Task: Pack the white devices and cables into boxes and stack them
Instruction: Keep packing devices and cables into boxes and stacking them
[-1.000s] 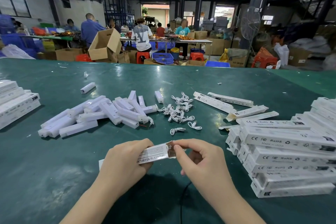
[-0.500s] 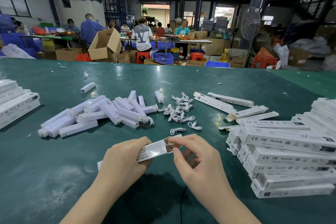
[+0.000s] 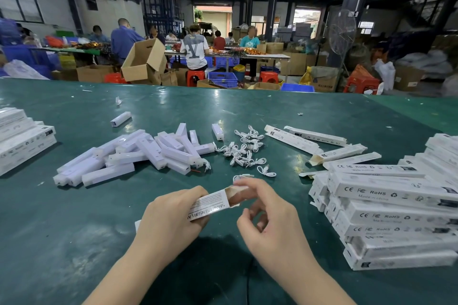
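The green tabletop spreads out before me. At three o'clock rises the stack of packed boxes; a smaller stack sits at nine o'clock. At eleven o'clock lies the heap of white devices, and at twelve o'clock, just beyond my hands, the scatter of coiled cables. A few flat boxes wait at one o'clock.

Nearest me, my left hand wraps its grip around the middle of the box I am working on, its open end tilted up toward one o'clock. My right hand curls loosely, fingertips meeting that open end at the flap; whether they truly pinch it I cannot tell through the blur.

I judge this to be the closing step. To do it well I should hold the box steady without crushing its walls, fold the flap squarely, and tuck its tongue fully in before carrying it to the three o'clock stack.
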